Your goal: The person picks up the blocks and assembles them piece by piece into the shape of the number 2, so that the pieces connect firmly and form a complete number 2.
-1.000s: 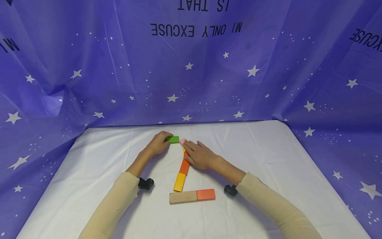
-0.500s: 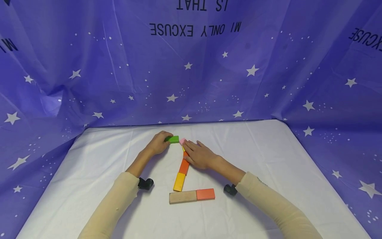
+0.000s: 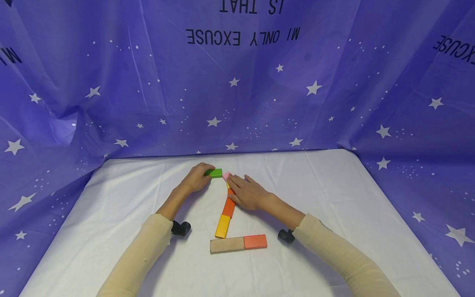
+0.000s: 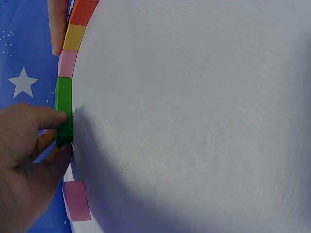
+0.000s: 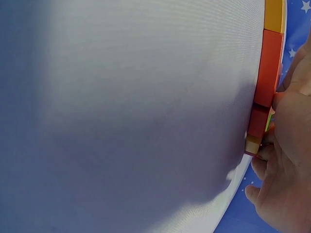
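My left hand (image 3: 198, 177) pinches a green block (image 4: 64, 109) near its left end, at the back of the white table. In the left wrist view the green block's other end meets a small pink block (image 4: 67, 63). Beyond that, a small yellow block (image 4: 74, 37) and an orange-red block (image 4: 84, 12) continue the curved row. My right hand (image 3: 250, 194) lies along the row's right side, its extended fingers touching the pink and yellow blocks and the thumb near the orange-red ones. A longer orange block (image 3: 229, 208) and a yellow block (image 3: 222, 226) run toward the front.
A bare wooden block (image 3: 227, 245) and a red block (image 3: 255, 242) lie end to end across the front of the row. Another pink block (image 4: 77, 200) sits beside my left hand in the left wrist view. A purple star-printed cloth (image 3: 237, 103) hangs behind the table.
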The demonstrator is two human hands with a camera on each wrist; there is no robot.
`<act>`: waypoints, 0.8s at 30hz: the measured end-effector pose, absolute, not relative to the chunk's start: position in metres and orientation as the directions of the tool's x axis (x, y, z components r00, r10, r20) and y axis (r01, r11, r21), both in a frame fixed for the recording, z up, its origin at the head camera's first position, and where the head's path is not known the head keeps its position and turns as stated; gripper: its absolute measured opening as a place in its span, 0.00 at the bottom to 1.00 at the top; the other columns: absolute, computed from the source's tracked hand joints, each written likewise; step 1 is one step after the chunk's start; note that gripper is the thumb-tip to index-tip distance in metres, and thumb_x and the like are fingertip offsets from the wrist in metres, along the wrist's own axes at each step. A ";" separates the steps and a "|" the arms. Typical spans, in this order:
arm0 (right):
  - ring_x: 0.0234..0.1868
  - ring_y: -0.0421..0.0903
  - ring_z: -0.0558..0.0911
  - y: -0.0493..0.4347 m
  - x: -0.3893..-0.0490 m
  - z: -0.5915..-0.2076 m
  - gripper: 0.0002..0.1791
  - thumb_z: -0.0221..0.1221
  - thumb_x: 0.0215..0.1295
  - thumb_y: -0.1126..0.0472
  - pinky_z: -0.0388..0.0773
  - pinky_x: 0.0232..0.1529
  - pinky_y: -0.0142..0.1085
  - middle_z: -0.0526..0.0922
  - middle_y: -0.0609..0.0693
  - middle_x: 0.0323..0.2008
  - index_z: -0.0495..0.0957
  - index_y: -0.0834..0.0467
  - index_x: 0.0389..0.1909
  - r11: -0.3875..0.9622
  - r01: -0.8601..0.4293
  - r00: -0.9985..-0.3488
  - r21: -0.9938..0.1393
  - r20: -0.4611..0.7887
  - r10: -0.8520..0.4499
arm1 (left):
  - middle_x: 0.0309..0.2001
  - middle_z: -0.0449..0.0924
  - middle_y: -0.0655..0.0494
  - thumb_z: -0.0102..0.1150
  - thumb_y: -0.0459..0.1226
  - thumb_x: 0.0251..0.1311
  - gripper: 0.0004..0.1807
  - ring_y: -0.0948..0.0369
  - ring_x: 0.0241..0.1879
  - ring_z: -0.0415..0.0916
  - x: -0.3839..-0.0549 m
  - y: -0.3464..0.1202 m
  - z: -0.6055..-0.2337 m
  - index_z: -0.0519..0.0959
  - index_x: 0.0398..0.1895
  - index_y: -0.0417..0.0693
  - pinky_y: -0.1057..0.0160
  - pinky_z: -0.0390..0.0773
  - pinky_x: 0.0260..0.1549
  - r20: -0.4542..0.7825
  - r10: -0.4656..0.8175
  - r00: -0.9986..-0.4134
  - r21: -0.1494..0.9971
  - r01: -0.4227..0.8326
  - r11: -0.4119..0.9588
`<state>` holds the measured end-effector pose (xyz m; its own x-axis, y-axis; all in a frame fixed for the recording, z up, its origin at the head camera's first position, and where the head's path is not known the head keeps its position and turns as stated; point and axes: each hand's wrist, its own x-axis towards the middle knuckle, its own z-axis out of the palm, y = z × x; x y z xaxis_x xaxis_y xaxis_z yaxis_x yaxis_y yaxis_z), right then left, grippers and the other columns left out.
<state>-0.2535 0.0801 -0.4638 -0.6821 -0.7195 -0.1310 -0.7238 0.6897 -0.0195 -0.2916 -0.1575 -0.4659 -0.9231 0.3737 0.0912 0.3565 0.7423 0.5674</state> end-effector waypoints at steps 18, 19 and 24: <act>0.77 0.49 0.52 0.081 -0.256 -0.467 0.36 0.37 0.81 0.43 0.47 0.75 0.52 0.50 0.55 0.78 0.47 0.60 0.79 0.695 -0.718 -0.686 -0.032 -0.132 -0.715 | 0.61 0.73 0.33 0.61 0.27 0.62 0.24 0.41 0.63 0.69 -0.291 -0.166 -0.460 0.74 0.62 0.32 0.45 0.68 0.63 0.146 0.352 -0.924 0.595 0.367 0.715; 0.77 0.49 0.52 0.080 -0.255 -0.466 0.36 0.37 0.81 0.43 0.47 0.75 0.51 0.50 0.55 0.78 0.47 0.60 0.79 0.698 -0.715 -0.689 -0.033 -0.136 -0.712 | 0.61 0.73 0.34 0.61 0.28 0.62 0.24 0.41 0.64 0.68 -0.291 -0.169 -0.459 0.74 0.63 0.32 0.44 0.68 0.64 0.161 0.345 -0.925 0.604 0.369 0.706; 0.77 0.48 0.51 0.079 -0.254 -0.465 0.36 0.38 0.81 0.44 0.47 0.76 0.51 0.49 0.54 0.78 0.47 0.60 0.79 0.706 -0.707 -0.694 -0.036 -0.151 -0.704 | 0.63 0.72 0.33 0.61 0.30 0.65 0.24 0.38 0.62 0.68 -0.284 -0.189 -0.455 0.73 0.63 0.31 0.41 0.69 0.61 0.184 0.309 -0.933 0.651 0.351 0.673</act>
